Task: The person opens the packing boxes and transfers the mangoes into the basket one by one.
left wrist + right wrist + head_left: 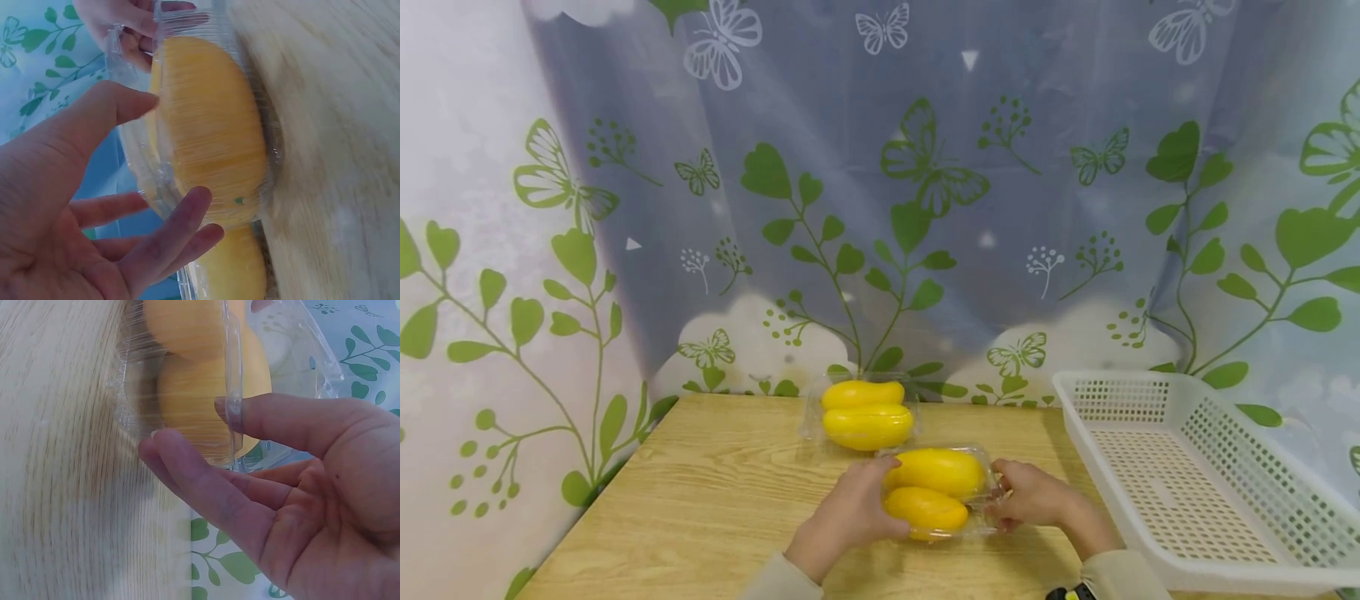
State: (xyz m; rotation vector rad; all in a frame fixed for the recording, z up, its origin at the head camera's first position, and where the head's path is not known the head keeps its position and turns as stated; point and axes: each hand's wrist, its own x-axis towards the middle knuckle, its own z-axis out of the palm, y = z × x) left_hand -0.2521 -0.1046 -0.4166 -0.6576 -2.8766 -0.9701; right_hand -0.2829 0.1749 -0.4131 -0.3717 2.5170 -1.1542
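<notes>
A clear plastic box (pixel 977 508) with two yellow mangoes (pixel 936 472) rests on the wooden table. My left hand (pixel 854 510) spans its left end, thumb toward the near side and fingers toward the far side. In the left wrist view the thumb (pixel 128 103) meets the lid, while the other fingers (pixel 172 234) spread loosely by the end wall. At the right end my right hand (pixel 1033 493) pinches the box's rim (pixel 234 381), thumb over it and fingers below. Behind stands a second clear box (pixel 811 421) holding two more yellow mangoes (pixel 867 427).
A white perforated plastic basket (pixel 1247 575) stands to the right, beside my right forearm. The wooden table (pixel 715 492) ends at the back against a blue-grey curtain (pixel 820 208) printed with green leaves and butterflies.
</notes>
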